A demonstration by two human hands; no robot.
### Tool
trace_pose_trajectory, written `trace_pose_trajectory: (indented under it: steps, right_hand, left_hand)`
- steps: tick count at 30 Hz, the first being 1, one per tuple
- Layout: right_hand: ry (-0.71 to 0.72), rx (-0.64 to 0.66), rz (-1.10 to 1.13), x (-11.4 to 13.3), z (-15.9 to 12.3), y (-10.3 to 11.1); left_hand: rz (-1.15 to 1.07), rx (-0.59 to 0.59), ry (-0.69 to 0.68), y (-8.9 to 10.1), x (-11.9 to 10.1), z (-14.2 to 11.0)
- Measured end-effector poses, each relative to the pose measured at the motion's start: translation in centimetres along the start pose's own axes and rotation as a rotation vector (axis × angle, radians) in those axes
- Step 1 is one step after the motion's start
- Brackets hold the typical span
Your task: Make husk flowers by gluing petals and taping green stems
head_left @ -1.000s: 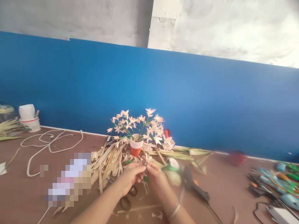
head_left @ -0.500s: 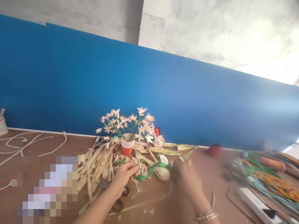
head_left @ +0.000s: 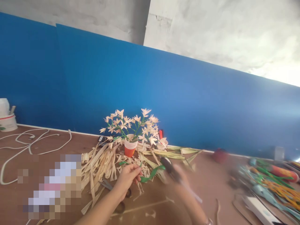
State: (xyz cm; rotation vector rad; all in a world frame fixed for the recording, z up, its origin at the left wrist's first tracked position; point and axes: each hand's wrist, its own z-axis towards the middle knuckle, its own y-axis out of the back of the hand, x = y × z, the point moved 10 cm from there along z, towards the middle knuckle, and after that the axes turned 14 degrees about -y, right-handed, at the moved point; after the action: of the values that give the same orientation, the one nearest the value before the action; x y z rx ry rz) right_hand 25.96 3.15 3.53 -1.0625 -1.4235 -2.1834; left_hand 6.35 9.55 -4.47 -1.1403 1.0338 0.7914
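Note:
My left hand [head_left: 131,176] is closed in a pinch above the table's middle, holding green ribbon [head_left: 153,174]. A short green tip pokes up past its fingertips; what else it grips is hidden. From there the ribbon curls rightward toward my right hand [head_left: 181,179], which is smeared by motion. My right hand is wrapped round a dark tool, apparently a glue gun [head_left: 169,165], with a pale stick behind it. Beyond my left hand stands an orange and white paper cup [head_left: 130,148] of pale husk flowers [head_left: 123,122] on green stems. Scissors [head_left: 107,184] lie partly under my left forearm.
Dried husks [head_left: 97,168] spread around the cup. White cables [head_left: 38,142] and a white tub [head_left: 8,122] are at left. At right are a dark red round object [head_left: 220,155], coloured cords [head_left: 281,184] and a power strip [head_left: 260,209]. A blue panel [head_left: 140,87] rises behind.
My right hand has lifted slightly and turned, bringing the dark tool into clearer view and covering the white ribbon roll. My left hand keeps its pinch. The whole view has shifted slightly.

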Motion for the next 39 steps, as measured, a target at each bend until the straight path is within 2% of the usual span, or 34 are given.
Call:
trace_pose_trajectory:
  steps: [4,8,17,30,39]
  right_hand:
    - [0.198,0.122,0.109,3.5,-1.4,-4.3]
    - [0.255,0.092,0.102,3.9,-2.0,-5.7]
    - [0.186,0.074,0.070,2.4,-2.1,-6.5]
    - [0.124,0.144,0.020,2.2,-2.1,-6.8]
    - [0.084,0.130,-0.010,2.5,-2.2,-6.6]
  left_hand:
    - [0.010,0.006,-0.009,0.0,-0.1,0.1]
    - [0.038,0.008,-0.032,0.0,0.1,0.2]
    - [0.073,0.016,-0.033,0.0,0.6,0.0]
    - [0.099,0.016,-0.038,0.0,0.7,-0.2]
    - [0.087,0.011,-0.026,-0.2,0.6,-0.2]
